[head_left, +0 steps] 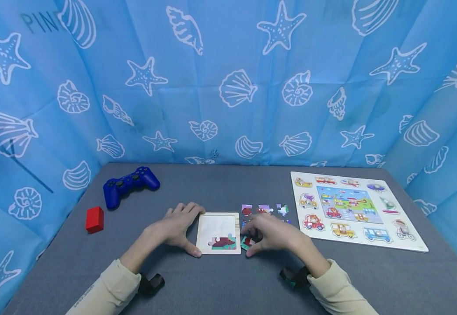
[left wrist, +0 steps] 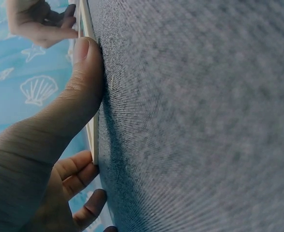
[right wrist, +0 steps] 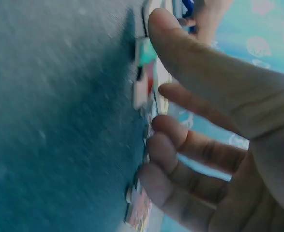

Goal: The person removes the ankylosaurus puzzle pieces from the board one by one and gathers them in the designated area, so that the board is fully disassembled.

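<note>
A small square wooden puzzle tray (head_left: 217,223) lies flat on the table, with joined jigsaw pieces (head_left: 223,243) in its lower right part. My left hand (head_left: 179,227) holds the tray's left side, thumb at the near corner and fingers at the far corner. In the left wrist view the thumb (left wrist: 83,72) lies along the tray's edge. Just right of the tray, my right hand (head_left: 269,232) hovers with bent, parted fingers over a loose green and red puzzle piece (head_left: 247,242). That piece (right wrist: 149,72) looks blurred in the right wrist view, between thumb and index finger.
More loose puzzle pieces (head_left: 263,209) lie beyond my right hand, partly hidden by it. A large white vehicle puzzle board (head_left: 307,223) lies at the right. At the left are a blue game controller (head_left: 127,183) and a red block (head_left: 94,219). A blue shell-print curtain (head_left: 212,109) surrounds the table.
</note>
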`<state>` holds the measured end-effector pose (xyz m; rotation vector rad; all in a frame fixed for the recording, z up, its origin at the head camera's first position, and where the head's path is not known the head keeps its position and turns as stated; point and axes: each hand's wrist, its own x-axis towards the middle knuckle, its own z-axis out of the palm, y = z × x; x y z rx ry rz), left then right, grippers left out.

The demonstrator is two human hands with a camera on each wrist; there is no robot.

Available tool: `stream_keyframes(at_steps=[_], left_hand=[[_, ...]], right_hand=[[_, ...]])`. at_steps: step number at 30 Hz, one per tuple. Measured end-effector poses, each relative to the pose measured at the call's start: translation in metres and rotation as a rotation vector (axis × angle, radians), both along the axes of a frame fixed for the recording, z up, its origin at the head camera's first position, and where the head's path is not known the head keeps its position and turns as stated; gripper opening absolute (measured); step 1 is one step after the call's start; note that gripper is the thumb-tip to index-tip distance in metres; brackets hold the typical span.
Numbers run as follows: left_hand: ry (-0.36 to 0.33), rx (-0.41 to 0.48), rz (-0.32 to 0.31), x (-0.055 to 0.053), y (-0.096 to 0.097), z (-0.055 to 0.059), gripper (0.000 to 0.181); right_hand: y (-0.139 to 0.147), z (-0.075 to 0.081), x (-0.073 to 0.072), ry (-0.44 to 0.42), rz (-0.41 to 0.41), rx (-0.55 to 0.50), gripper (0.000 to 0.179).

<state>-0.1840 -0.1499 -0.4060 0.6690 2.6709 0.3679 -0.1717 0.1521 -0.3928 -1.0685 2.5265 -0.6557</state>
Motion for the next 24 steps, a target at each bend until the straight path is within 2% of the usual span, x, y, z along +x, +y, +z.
stream_keyframes(at_steps=[5, 9, 24], left_hand=[[0.013, 0.007, -0.008, -0.0004, -0.0003, -0.0018, 0.112], [0.016, 0.001, -0.005, -0.0004, -0.0004, -0.0026, 0.113], [0.010, -0.003, -0.006, -0.0012, -0.0008, -0.0033, 0.113]], right_hand=[[-0.0027, -0.0017, 0.0046, 0.057, -0.017, 0.037, 0.042], [-0.0037, -0.0010, 0.0055, 0.072, -0.020, 0.049, 0.040], [-0.0007, 0.0047, 0.0055, -0.020, -0.020, 0.102, 0.042]])
